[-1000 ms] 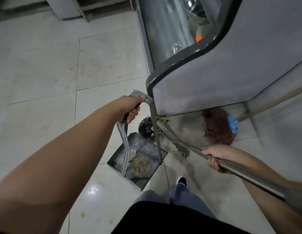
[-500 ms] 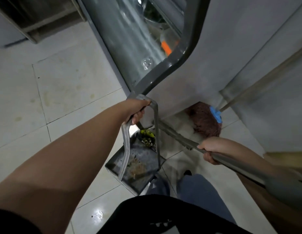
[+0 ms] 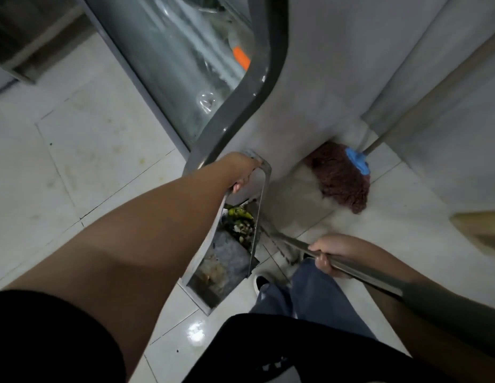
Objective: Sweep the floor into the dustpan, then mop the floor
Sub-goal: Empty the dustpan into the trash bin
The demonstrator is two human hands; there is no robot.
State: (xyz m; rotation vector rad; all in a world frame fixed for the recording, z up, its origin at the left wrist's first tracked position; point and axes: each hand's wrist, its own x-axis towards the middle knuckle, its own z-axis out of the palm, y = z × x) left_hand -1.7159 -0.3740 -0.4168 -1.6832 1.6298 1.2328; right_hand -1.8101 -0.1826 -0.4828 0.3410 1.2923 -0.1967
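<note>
Both hands working — left hand [image 3: 242,168] curling fingers round dustpan [image 3: 224,269] handle, tilting it so scraps below stay in; right hand [image 3: 330,251] gripping broom shaft [image 3: 359,272] — mop [image 3: 339,176] waiting beyond.

Left side: open white floor tiles [image 3: 75,167] are lying bare left of the left hand [image 3: 241,168], giving wide room to pass.
Ahead: a glass-fronted cabinet [image 3: 185,64] and its grey side panel [image 3: 337,78] are blocking the way forward, just beside the dustpan handle [image 3: 261,194].
Centre: the dustpan [image 3: 227,266], holding scraps, is filling the floor between the cabinet corner and the person's shoe [image 3: 260,281].
Right: the broom handle [image 3: 351,268], gripped by the right hand [image 3: 335,250], is crossing the gap low and slanted.
Far right: a mop head [image 3: 340,178] is lying on the floor against the panel, narrowing the passage there.
</note>
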